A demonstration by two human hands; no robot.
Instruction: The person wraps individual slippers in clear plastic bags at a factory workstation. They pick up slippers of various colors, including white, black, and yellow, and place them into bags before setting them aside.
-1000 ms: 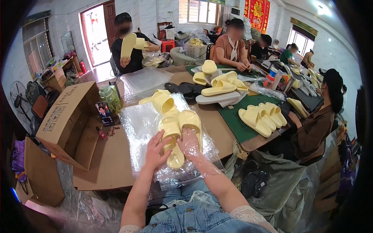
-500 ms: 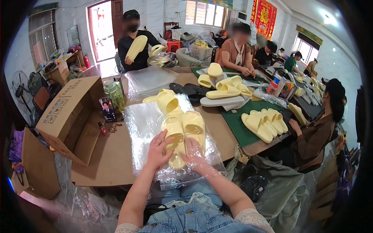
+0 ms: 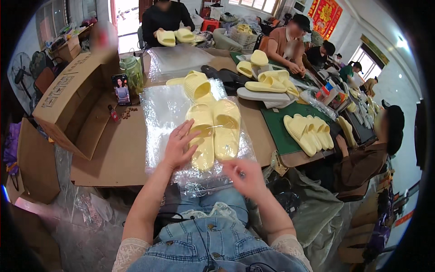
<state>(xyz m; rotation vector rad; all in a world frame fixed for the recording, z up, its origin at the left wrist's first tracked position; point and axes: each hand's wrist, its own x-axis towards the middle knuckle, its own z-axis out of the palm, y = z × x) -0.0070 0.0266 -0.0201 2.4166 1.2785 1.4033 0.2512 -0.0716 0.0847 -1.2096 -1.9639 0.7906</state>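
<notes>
A pair of pale yellow slippers (image 3: 214, 132) is seen lying side by side, soles down, inside a clear plastic bag (image 3: 163, 111) spread over the near edge of a cardboard-covered table (image 3: 115, 156). The left hand (image 3: 179, 146) is laid flat on the bag, fingers spread, pressing on the left slipper. The right hand (image 3: 244, 174) is held at the bag's near end, just below the slippers; its fingers are drawn together, apparently pinching the film, though the blur leaves it unclear how firmly anything is gripped.

The step in hand is judged to be the closing or smoothing of the bag around the pair. It would be done best with the slippers kept pinned and aligned under the flat left palm while the loose film at the mouth is drawn taut and folded evenly, so that no air is trapped and the thin plastic is not torn or creased.

More yellow slippers (image 3: 197, 86) are stacked just beyond the bag, with a further row (image 3: 308, 131) on a green mat (image 3: 278, 127) to the right. An open carton (image 3: 68, 104), a phone (image 3: 121, 89) propped upright and a green jar (image 3: 133, 75) are seen to the left. Other people are at work around the far and right sides of the table.
</notes>
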